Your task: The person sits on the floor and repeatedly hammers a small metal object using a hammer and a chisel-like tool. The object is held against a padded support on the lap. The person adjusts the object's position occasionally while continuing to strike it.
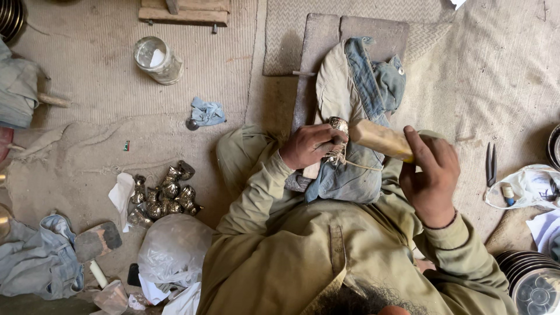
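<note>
At the centre we see a small silver metal piece (338, 125), ring-shaped and embossed, lying on a bundle of blue denim cloth (356, 146) that is draped over a grey stone slab (318, 41). The left hand (309, 146) is clenched around this piece, fingers curled over it and pinning it to the cloth. The right hand (431, 175) grips a pale wooden mallet (379, 139), fist closed on the handle end, the far end of the wood touching the metal piece.

We are looking down at a floor covered in worn beige matting (93, 76), dusty and creased, with the person seated on it in olive-coloured clothing.

To the left lies one heap of similar silver pieces (166, 195), roughly ten, though we cannot count them exactly. Near it sits one clear plastic bag (175, 248). Farther away stands one glass jar (156, 59) on its side, and one small blue rag (207, 112).

To the right we see one pair of dark metal shears (491, 164) on the mat, and a stack of round metal plates (534, 283) at the near right corner.
</note>
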